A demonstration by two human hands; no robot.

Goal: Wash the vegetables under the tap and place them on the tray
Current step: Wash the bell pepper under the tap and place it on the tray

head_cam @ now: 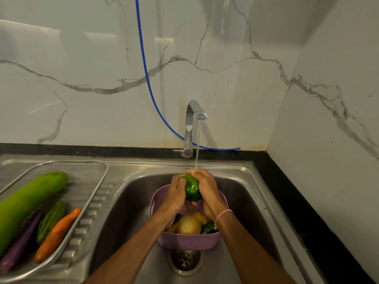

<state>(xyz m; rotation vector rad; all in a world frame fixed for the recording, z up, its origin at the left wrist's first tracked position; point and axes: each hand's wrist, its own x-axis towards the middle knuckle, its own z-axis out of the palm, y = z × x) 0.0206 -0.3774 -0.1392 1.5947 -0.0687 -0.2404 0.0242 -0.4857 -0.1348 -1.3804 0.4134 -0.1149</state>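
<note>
A green bell pepper (192,188) is held between both hands under the running stream from the chrome tap (191,128). My left hand (176,193) grips its left side and my right hand (208,190) grips its right side, fingers curled round it. Below them a purple colander basket (187,240) stands in the sink (131,201) and holds a potato (189,225), a yellow vegetable and a dark green one. On the drainboard at the left, a mesh tray (90,185) carries a large green gourd (30,201), a purple aubergine (19,242), a small green vegetable (50,221) and a carrot (56,235).
The sink drain (185,260) lies just in front of the basket. A blue hose (151,95) hangs down the marble wall and runs behind the tap. A black counter edge (287,201) borders the sink on the right, with the wall corner beyond.
</note>
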